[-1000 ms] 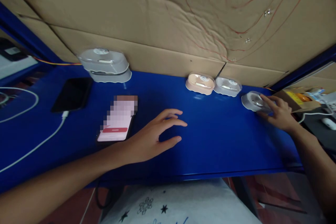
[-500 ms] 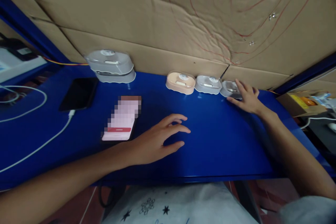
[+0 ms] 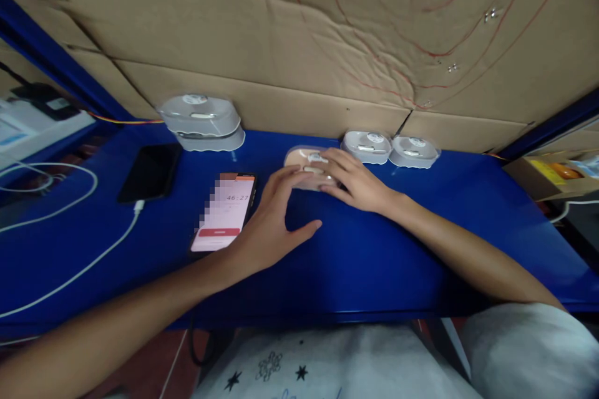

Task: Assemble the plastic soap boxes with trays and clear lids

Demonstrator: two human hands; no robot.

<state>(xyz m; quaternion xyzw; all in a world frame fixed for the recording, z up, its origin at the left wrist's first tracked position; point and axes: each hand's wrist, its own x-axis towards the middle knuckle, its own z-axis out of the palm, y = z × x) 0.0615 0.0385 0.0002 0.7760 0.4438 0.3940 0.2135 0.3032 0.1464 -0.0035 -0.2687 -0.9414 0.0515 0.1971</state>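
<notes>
Two hands (image 3: 266, 227) (image 3: 360, 186) flank the peach case (image 3: 296, 158) on the table (image 3: 374, 268).

2 boxes (image 3: 366, 148) behind right hand (image 3: 359, 186).

We see 1 oval, peach-coloured case (image 3: 311, 169), clear lid on, whitish sticker on top; it is right side up, partly covered, whether touching the blue table (image 3: 369, 255) we cannot tell.

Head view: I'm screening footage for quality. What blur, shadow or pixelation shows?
Head view throughout: the peach box at the right hand looks soft; blocky pixels hide part of the lit phone screen; shadow darkens the blue desk near the right forearm.
</notes>
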